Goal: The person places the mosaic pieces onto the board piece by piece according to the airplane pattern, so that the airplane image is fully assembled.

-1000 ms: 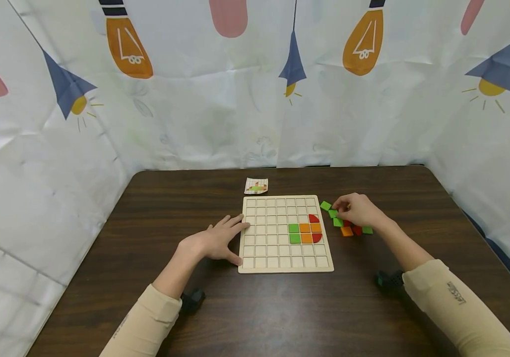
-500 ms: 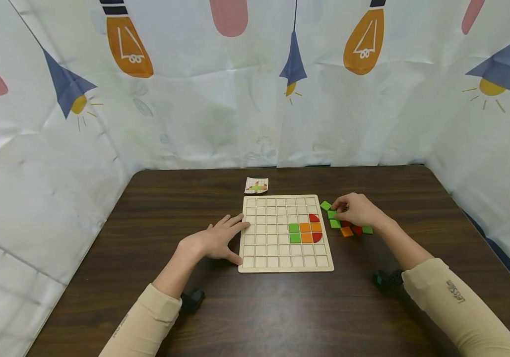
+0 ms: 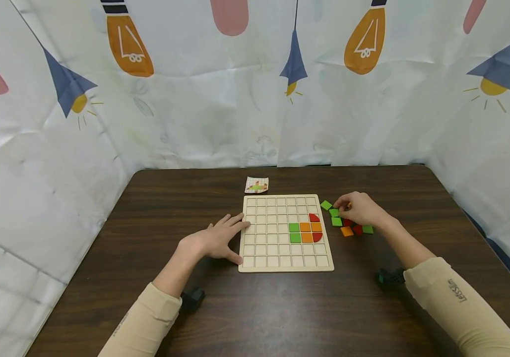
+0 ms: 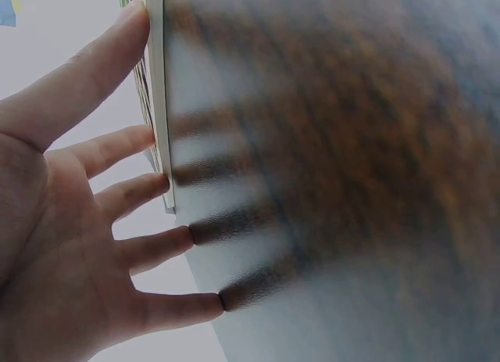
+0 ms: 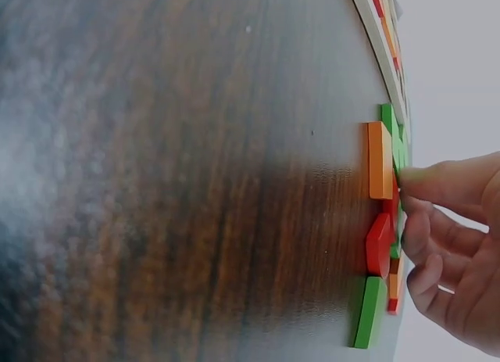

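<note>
A pale wooden grid board (image 3: 266, 248) lies on the table, with green, orange and red tiles set in cells at its right side. My left hand (image 3: 217, 240) rests at the board's left edge, fingers spread. In the left wrist view, the thumb and some fingertips (image 4: 160, 135) meet the board's edge. My right hand (image 3: 358, 209) is over loose tiles right of the board. Its thumb and fingertips are at a green square tile (image 3: 334, 212) and appear to pinch it. Another green tile (image 3: 336, 221) and an orange tile (image 5: 380, 160) lie close by; the hand partly hides the pile.
A small picture card (image 3: 256, 185) lies behind the board. A red tile (image 5: 379, 245) and a green tile (image 5: 369, 313) are at the pile's near side. Another green tile (image 3: 326, 205) sits near the board's upper right corner. A printed cloth hangs behind the table.
The green tiles by my right fingertips slid slightly left, then back right, along with the hand. The orange tile turned a little. My left hand and the board look unmoved.
</note>
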Demonstrator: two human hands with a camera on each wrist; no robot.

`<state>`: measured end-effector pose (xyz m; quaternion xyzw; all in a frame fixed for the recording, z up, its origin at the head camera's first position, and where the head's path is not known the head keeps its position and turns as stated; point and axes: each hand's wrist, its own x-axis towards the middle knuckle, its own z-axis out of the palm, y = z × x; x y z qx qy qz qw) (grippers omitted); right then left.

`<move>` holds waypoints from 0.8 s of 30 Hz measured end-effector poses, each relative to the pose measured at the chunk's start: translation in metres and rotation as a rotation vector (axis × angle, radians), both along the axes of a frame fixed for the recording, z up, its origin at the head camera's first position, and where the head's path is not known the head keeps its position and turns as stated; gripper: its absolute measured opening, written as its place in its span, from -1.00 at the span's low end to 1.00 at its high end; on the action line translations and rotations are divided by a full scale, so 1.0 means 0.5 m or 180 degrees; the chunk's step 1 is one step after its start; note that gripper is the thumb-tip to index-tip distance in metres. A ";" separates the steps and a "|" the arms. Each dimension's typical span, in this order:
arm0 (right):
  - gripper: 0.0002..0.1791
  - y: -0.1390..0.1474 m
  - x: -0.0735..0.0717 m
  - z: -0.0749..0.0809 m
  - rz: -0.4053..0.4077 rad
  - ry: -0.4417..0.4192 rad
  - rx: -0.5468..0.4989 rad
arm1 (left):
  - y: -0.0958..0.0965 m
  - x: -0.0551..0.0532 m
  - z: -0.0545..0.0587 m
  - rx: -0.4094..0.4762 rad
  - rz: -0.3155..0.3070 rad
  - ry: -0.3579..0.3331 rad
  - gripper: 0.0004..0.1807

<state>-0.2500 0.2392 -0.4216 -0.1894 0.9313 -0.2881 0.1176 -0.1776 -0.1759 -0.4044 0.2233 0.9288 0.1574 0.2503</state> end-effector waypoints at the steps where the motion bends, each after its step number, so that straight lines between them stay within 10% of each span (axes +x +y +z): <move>1: -0.80 -0.001 0.000 0.000 -0.0004 -0.0023 -0.0003 | 0.000 0.000 0.001 -0.0005 0.0003 0.0000 0.08; 24: -0.77 -0.001 0.002 0.005 0.0241 -0.0073 0.0056 | 0.001 0.002 0.002 0.0048 0.0028 -0.0017 0.08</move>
